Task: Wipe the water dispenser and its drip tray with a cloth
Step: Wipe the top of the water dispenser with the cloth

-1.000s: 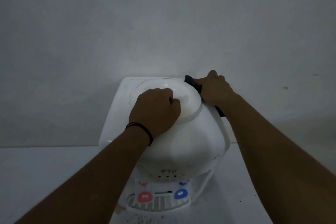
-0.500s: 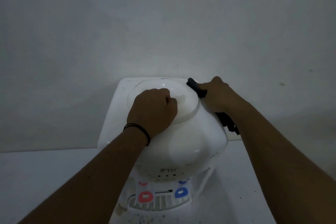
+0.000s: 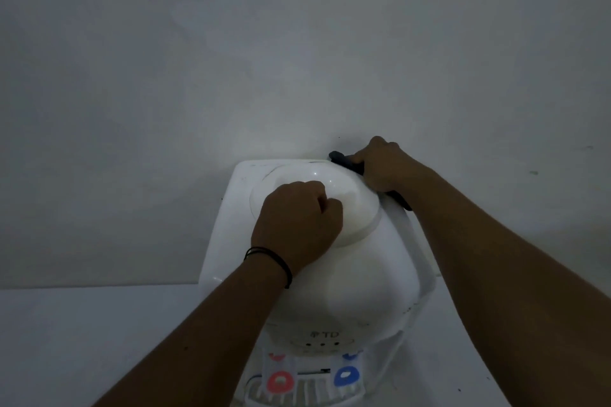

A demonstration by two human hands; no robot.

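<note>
A plain grey-white wall (image 3: 297,59) fills the background, dimly lit, and meets a pale floor (image 3: 82,340) along a line at lower left. The white water dispenser (image 3: 357,274) stands against that wall, seen from above; its rounded top carries a circular raised rim (image 3: 370,228), and its front panel bears dark lettering too blurred to read with certainty. Below the panel sit a red tap lever (image 3: 280,382) on the left and a blue tap lever (image 3: 346,376) on the right, with the slotted drip tray (image 3: 307,395) beneath them at the bottom edge of the view.

Your left hand (image 3: 297,225) rests on the circular top, its fingers curled into a fist; whether they enclose anything cannot be told. A thin dark band (image 3: 281,263) circles that wrist.

Your right hand (image 3: 386,165) is at the dispenser's rear right corner, beside the wall, its fingers curled round a dark cloth (image 3: 344,160). One end of the cloth projects left of the hand along the rear edge; another dark part shows below the hand against the dispenser's right side.
</note>
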